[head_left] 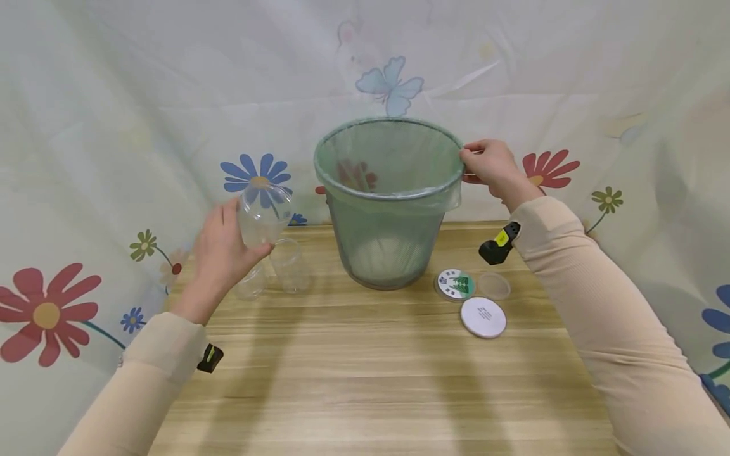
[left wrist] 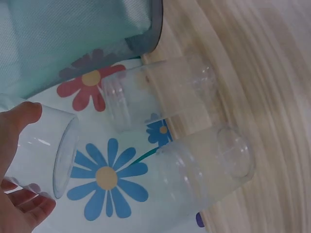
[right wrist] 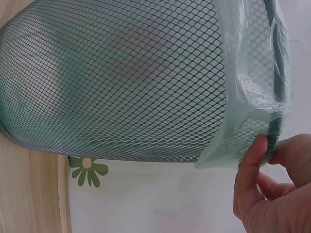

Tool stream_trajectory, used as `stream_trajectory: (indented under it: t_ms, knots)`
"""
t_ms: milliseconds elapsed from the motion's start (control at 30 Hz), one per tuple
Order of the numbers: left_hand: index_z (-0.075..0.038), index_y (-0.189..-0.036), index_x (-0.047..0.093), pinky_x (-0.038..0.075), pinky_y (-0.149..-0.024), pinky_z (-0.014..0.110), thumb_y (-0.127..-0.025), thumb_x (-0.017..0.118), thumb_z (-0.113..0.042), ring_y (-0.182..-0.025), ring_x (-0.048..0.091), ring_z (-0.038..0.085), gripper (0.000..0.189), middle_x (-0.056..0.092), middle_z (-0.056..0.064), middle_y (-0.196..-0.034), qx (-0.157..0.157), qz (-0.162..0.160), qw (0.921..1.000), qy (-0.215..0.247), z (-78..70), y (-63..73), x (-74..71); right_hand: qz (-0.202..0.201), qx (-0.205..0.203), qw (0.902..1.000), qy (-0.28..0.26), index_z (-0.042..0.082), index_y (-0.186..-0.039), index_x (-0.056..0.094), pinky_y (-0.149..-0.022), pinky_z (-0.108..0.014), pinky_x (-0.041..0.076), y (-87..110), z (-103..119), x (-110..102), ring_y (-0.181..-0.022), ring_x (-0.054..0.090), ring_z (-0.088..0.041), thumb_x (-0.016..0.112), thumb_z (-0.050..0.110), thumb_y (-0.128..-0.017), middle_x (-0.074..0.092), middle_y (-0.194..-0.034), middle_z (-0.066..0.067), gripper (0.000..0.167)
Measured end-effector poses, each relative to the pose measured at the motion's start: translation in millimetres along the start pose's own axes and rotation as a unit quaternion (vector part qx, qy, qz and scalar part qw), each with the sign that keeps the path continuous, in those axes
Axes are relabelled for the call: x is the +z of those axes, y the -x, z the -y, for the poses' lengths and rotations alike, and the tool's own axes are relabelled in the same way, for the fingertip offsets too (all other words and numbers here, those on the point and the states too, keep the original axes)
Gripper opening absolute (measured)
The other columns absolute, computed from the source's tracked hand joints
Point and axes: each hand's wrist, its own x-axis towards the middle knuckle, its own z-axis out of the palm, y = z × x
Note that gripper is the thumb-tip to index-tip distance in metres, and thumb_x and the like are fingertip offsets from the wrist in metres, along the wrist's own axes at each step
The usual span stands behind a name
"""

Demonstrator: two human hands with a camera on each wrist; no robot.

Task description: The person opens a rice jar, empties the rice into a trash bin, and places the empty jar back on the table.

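My left hand (head_left: 221,250) grips a clear plastic jar (head_left: 263,215), raised above the left part of the table. In the left wrist view the thumb and fingers wrap the held jar (left wrist: 46,150), whose round end faces right. Below it two more clear jars stand on the table, one to the right (head_left: 289,269) and one to the left (head_left: 251,286), partly behind the hand. My right hand (head_left: 492,166) pinches the rim of a mesh wastebasket (head_left: 388,253) at its right side. A thin green bin liner (right wrist: 248,92) is folded over the rim there, under the fingertips.
Right of the wastebasket lie a round green-and-white lid (head_left: 456,284), a clear disc (head_left: 493,286) and a white disc (head_left: 483,318) with small print. Behind the wooden table (head_left: 365,373) hangs a flower-patterned curtain (head_left: 199,95), close behind the basket.
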Motion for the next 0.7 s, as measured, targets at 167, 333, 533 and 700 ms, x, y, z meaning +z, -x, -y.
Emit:
stream_trajectory:
  t_ms: [167, 333, 533, 700]
  knots:
    - [0.005, -0.133, 0.032, 0.043, -0.086, 0.055, -0.064, 0.081, -0.031, -0.106, 0.046, 0.043, 0.092, 0.047, 0.028, -0.121, 0.002, 0.025, 0.9996, 0.013, -1.3, 16.9, 5.8, 0.002, 0.002, 1.0, 0.004, 0.003, -0.139, 0.036, -0.068, -0.015, 0.052, 0.6, 0.5, -0.1, -0.079, 0.055, -0.004, 0.043, 0.026, -0.095, 0.048, -0.116, -0.009, 0.05]
    - [0.007, -0.132, 0.032, 0.044, -0.085, 0.056, -0.062, 0.082, -0.031, -0.106, 0.046, 0.043, 0.094, 0.046, 0.028, -0.12, 0.017, 0.03, 0.9991, 0.024, -4.2, 27.1, 13.4, 0.001, 0.001, 1.0, 0.003, 0.004, -0.139, 0.037, -0.072, -0.016, 0.052, 0.0, 0.9, -0.7, -0.082, 0.055, -0.005, 0.043, 0.027, -0.095, 0.048, -0.117, -0.008, 0.05]
    - [0.006, -0.131, 0.034, 0.046, -0.081, 0.056, -0.061, 0.082, -0.033, -0.103, 0.049, 0.04, 0.094, 0.049, 0.025, -0.118, 0.021, 0.039, 0.9984, 0.035, -13.7, 36.6, 23.5, 0.002, 0.001, 1.0, 0.003, 0.004, -0.139, 0.037, -0.075, -0.018, 0.053, 0.1, 0.9, -0.7, -0.082, 0.055, -0.006, 0.044, 0.026, -0.095, 0.048, -0.111, -0.005, 0.05]
    - [0.004, -0.134, 0.032, 0.046, -0.084, 0.053, -0.062, 0.082, -0.034, -0.106, 0.049, 0.038, 0.096, 0.049, 0.023, -0.121, 0.014, 0.062, 0.9954, 0.071, -21.5, 43.8, 37.5, 0.003, -0.002, 1.0, 0.002, 0.004, -0.139, 0.037, -0.073, -0.017, 0.052, 0.5, 0.9, -2.1, -0.081, 0.055, -0.005, 0.044, 0.027, -0.095, 0.048, -0.112, -0.005, 0.05]
